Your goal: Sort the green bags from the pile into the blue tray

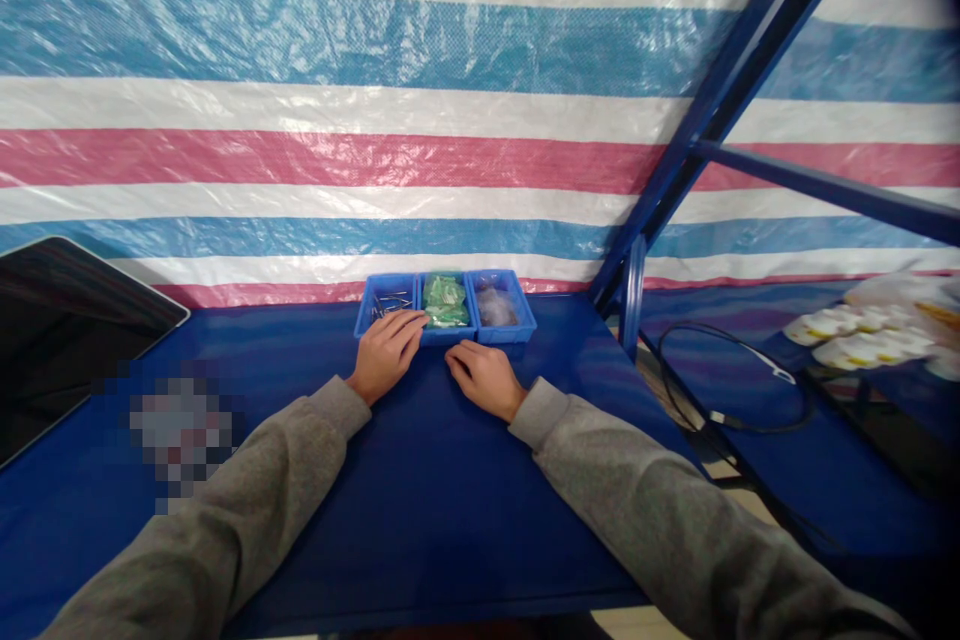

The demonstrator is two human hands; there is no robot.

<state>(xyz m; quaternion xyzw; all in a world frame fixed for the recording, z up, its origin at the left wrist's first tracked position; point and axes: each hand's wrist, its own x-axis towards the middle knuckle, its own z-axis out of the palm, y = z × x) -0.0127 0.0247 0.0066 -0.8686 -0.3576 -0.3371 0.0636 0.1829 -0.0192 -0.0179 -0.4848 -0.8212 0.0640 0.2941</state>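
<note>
Three blue bins stand side by side at the back of the table. Metal tools that look like scissors or tweezers lie in the left bin. Green plastic packets fill the middle bin. Clear plastic bags are in the right bin. My left hand is open, its fingers stretched over the front edge of the left bin and reaching toward the middle one. Curled closed on the tabletop, my right hand sits just in front of the bins; nothing shows in it.
A dark-screened panel stands at the left, near a blurred-out item on the blue table. To the right rise blue metal frame bars. Beyond them lie a black cable and white-and-yellow items. Striped sheeting hangs behind.
</note>
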